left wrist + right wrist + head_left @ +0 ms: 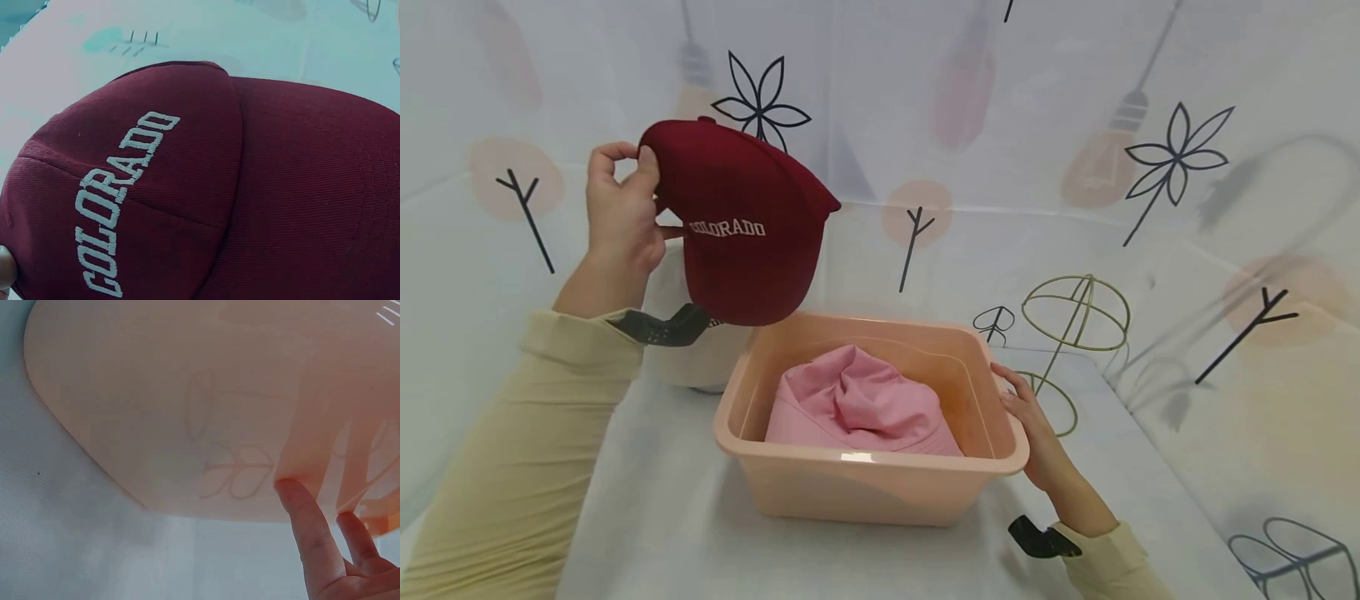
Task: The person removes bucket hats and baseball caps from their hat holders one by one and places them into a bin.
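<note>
My left hand (625,217) pinches the edge of a dark red baseball cap (745,217) and holds it up at the left, above the rim of the basin. White "COLORADO" lettering runs across the cap's front, also close up in the left wrist view. A peach plastic basin (865,487) stands on the table with a crumpled pink fabric hat (857,404) inside. At the basin's right end, my right hand (1037,433) touches it by the rim. In the right wrist view, extended fingers (306,525) rest against its outer wall.
Behind the red cap, a white cap-like item (696,358) is partly hidden. A gold wire stand (1063,342) with a domed top and ring base stands behind my right hand. A white cloth covers the table (655,517); a patterned sheet (865,108) hangs behind.
</note>
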A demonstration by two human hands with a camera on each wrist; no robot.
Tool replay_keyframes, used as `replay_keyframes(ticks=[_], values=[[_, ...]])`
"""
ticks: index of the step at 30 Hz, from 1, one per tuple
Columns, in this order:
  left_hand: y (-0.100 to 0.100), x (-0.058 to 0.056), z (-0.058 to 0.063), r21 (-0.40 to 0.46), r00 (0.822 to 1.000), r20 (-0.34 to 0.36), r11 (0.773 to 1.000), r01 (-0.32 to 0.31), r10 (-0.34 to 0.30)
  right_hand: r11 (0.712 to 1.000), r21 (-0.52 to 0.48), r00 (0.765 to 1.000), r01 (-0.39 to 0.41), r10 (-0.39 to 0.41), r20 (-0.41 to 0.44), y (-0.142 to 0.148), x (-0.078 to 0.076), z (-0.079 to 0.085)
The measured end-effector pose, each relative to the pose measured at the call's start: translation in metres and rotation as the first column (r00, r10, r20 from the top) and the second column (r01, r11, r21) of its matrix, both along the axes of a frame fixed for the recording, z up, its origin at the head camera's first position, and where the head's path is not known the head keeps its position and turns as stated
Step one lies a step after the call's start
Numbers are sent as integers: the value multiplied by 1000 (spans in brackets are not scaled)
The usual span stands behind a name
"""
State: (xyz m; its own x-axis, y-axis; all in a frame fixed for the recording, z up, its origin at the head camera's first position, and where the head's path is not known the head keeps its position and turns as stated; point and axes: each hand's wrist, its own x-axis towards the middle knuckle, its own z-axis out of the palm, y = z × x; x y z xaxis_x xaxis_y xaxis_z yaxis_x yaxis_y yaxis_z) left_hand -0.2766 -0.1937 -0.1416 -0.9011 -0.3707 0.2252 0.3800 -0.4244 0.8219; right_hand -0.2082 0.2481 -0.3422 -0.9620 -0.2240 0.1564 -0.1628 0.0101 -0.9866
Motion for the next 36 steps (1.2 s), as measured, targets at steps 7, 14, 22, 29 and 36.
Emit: replay_keyframes(ticks=[7,14,22,29,36], values=[[22,13,1,-56,994,-67,995,82,-85,1000,14,1000,7,-7,-3,0,0,0],[46,23,0,-148,982,-96,977,151,-166,1000,9,1000,-4,4,-2,0,-1,-2],[67,30,-7,-241,950,-130,939,246,-283,1000,-1,1000,-6,6,-18,-2,0,-1],[82,30,-19,-348,928,-154,897,272,-341,1000,-2,1000,1,-1,-4,-1,0,0],[93,27,-31,-477,891,-135,816,325,-434,1000,-6,1000,11,-11,14,-2,1,1]])
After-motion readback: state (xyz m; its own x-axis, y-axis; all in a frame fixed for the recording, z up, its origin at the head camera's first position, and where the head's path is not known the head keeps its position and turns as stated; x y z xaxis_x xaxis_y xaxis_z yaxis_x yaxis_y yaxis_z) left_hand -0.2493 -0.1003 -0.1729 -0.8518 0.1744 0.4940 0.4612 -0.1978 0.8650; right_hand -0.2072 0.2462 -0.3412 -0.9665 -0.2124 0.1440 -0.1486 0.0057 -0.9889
